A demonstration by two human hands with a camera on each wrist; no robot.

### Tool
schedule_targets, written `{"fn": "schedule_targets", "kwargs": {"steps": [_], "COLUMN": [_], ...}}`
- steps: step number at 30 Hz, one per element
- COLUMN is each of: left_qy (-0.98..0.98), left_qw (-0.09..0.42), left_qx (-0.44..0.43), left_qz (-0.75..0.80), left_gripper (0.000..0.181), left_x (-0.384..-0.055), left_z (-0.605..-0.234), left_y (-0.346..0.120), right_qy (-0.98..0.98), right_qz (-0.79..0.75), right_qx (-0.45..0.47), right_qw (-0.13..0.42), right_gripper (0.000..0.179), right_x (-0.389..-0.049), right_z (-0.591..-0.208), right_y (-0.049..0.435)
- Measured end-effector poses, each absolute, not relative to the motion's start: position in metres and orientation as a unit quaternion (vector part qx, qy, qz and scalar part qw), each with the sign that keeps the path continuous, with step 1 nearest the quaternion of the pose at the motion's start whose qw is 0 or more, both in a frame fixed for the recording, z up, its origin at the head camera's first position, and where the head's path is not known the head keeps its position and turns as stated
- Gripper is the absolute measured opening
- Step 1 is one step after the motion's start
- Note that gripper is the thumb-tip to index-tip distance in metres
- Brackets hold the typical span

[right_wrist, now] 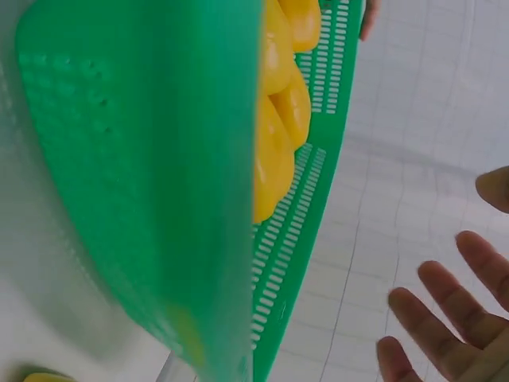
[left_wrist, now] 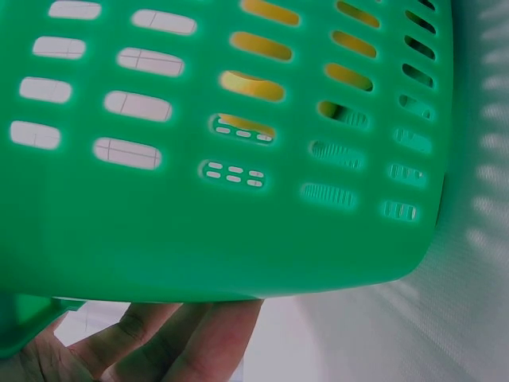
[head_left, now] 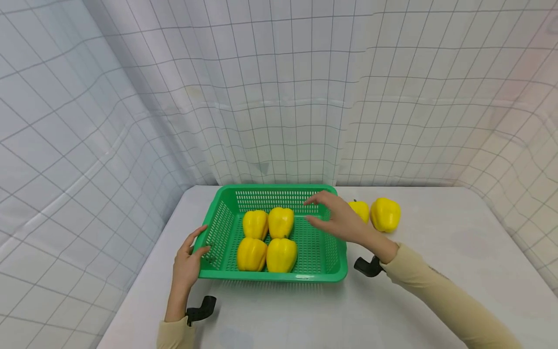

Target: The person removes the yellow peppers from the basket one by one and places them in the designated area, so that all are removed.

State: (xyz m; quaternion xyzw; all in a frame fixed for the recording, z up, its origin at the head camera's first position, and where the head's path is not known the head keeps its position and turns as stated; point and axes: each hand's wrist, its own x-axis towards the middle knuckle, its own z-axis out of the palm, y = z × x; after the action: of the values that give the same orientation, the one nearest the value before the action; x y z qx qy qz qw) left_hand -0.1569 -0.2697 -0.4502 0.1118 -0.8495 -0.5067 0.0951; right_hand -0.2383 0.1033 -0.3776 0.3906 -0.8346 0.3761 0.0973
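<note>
A green plastic basket [head_left: 272,277] with slotted walls holds several yellow bell peppers [head_left: 282,255], grouped in its left and middle part. At its left rim my left hand [head_left: 186,264] grips the edge, with the thumb reaching over the rim; in the left wrist view, fingers [left_wrist: 215,342] show against the slotted wall. Above the basket's right side hovers my right hand [head_left: 342,220], thumb and fingers apart and nothing between them. The right wrist view shows its fingers [right_wrist: 437,318] spread, with the peppers [right_wrist: 274,151] behind the basket wall.
Two more yellow bell peppers lie on the white table [head_left: 436,252] right of the basket: one [head_left: 385,214] in full sight, the other [head_left: 360,209] partly behind the right hand. White grid-patterned curtains [head_left: 279,97] enclose the table at the back and sides.
</note>
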Motion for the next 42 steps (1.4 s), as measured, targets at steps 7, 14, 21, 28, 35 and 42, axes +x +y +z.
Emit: {"fn": "schedule_targets", "kwargs": {"steps": [7, 14, 21, 28, 35, 42], "left_qy": [-0.850, -0.855, -0.856, -0.859, -0.857, -0.854], "left_qw": [0.095, 0.092, 0.087, 0.091, 0.088, 0.087], "left_qx": [0.111, 0.111, 0.112, 0.106, 0.114, 0.110], "left_qz": [-0.505, -0.498, -0.498, -0.493, -0.495, -0.501], "left_gripper": [0.049, 0.049, 0.049, 0.049, 0.049, 0.049], "left_x": [-0.157, -0.156, -0.155, -0.157, -0.157, -0.158], "left_z": [-0.450, -0.449, -0.448, -0.448, -0.447, -0.448], "left_y": [-0.270, -0.270, -0.271, -0.270, -0.270, -0.270], "right_qy": [-0.875, -0.895, -0.890, -0.896, -0.891, -0.876], "right_qz": [0.309, 0.255, 0.221, 0.173, 0.164, 0.186], "right_qx": [0.373, 0.355, 0.366, 0.350, 0.326, 0.308], "right_qw": [-0.009, -0.091, -0.158, -0.210, -0.270, -0.320], "right_gripper": [0.041, 0.051, 0.055, 0.059, 0.064, 0.065], "right_x": [-0.238, -0.247, -0.250, -0.251, -0.250, -0.252], "right_z": [-0.373, -0.378, -0.382, -0.387, -0.392, -0.399], "right_y": [0.083, 0.066, 0.052, 0.039, 0.029, 0.022]}}
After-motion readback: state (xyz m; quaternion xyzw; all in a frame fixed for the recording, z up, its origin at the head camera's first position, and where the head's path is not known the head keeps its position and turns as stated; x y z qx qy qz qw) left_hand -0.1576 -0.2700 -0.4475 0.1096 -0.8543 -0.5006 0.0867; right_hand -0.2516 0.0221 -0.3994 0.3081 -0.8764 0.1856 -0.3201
